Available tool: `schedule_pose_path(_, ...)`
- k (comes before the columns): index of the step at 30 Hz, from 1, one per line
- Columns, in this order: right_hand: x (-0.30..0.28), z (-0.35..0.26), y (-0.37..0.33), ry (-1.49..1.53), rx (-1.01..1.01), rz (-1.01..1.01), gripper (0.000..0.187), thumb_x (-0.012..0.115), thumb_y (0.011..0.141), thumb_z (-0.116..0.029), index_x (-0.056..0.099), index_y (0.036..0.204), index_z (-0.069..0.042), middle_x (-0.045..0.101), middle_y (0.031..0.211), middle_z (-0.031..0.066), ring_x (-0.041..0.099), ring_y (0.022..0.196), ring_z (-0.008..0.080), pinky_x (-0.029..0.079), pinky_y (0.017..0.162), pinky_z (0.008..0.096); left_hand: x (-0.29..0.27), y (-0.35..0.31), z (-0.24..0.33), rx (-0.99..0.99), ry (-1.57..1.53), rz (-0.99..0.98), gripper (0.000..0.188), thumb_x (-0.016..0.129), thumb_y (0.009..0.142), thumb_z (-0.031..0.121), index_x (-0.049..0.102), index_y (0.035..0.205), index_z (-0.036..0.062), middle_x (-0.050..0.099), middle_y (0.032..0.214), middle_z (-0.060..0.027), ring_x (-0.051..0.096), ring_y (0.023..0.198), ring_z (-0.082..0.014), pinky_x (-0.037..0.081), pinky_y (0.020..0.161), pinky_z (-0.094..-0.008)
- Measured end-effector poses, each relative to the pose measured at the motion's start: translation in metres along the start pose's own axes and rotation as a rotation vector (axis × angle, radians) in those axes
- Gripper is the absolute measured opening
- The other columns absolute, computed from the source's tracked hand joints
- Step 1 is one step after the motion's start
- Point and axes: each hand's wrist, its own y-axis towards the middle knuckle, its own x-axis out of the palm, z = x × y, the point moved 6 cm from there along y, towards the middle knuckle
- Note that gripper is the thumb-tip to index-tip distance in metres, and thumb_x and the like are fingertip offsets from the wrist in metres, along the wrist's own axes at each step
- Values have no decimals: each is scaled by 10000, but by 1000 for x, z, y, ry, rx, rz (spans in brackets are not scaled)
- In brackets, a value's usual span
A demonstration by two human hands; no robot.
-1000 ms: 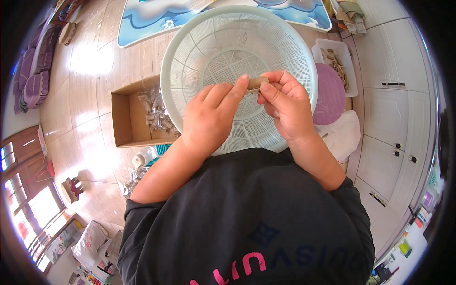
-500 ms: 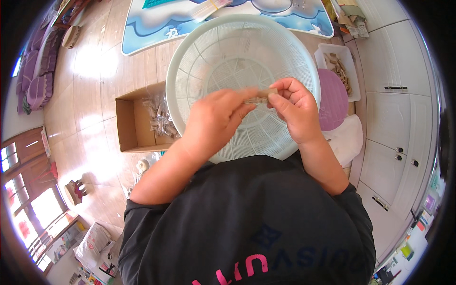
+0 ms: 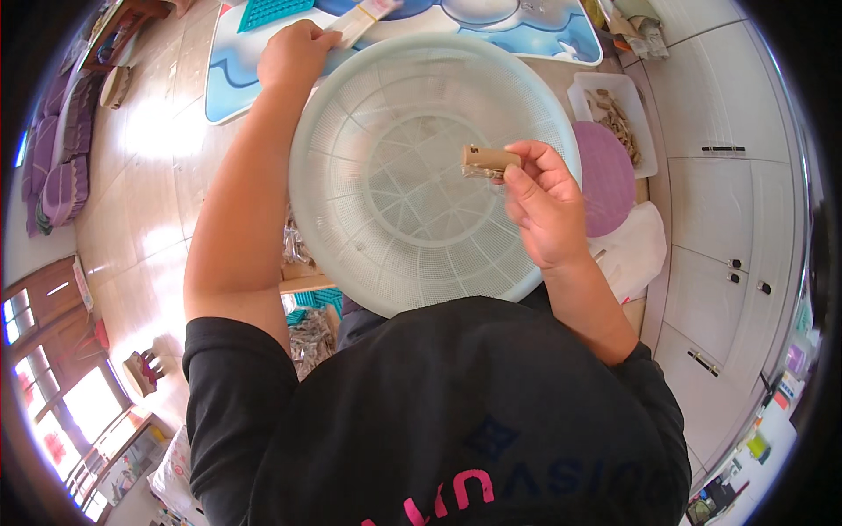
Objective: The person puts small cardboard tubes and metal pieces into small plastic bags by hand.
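Note:
Over the basin, my right hand point(image 3: 548, 197) pinches a small brown cardboard tube point(image 3: 491, 158) between thumb and fingers. Clear crinkled plastic shows along the tube's lower side. Below it is the large pale-green mesh basin point(image 3: 421, 180), a wide round strainer in front of my body. My left hand point(image 3: 296, 54) is stretched out to the blue-and-white patterned table point(image 3: 230, 88), its fingers curled together beside a banded stack of thin whitish strips or sleeves point(image 3: 360, 24). What those fingertips hold, if anything, is hidden.
A teal grid tray point(image 3: 272, 10) lies on the table. At the right are a white bin point(image 3: 649, 145) of brown pieces, a purple round mat point(image 3: 605, 180) and a white plastic bag point(image 3: 638, 254). Plastic-wrapped pieces point(image 3: 311, 340) lie by my left side. White cabinets point(image 3: 710, 206) line the right.
My left hand has left the cardboard tube and swung forward and left to the table. My right hand keeps the tube, whose left end is now uncovered.

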Motion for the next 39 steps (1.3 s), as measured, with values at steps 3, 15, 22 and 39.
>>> schedule_pose_path(3,5,-1,-2,-82,18,-40,226,571,843,-79,498,1055,-53,549,859,13,425,643,15,329,521,155,-3,2,-9,147,-21,96,276,552,790,329,616,978,138,640,884,-96,581,870,-290,456,751,-375)
schedule_pose_path(15,4,-21,-9,-416,-357,34,223,569,828,-4,502,1041,-15,514,886,9,449,692,41,375,620,159,-85,-91,-1,102,-412,92,164,575,816,154,622,879,10,634,721,-56,575,634,-116,460,589,-244)
schedule_pose_path(22,28,-61,-21,-684,-923,18,225,587,803,31,517,1012,-11,561,859,54,470,603,57,394,537,171,-34,-181,39,-45,-1058,-346,101,651,777,85,613,768,-8,614,638,-43,544,540,-74,447,515,-200)
schedule_pose_path(39,40,-44,-25,-742,-474,-299,202,563,776,65,566,968,0,603,853,70,574,739,114,454,645,220,2,-214,61,20,-1176,-617,277,684,754,111,596,971,-36,646,808,-87,604,749,-122,466,687,-216)
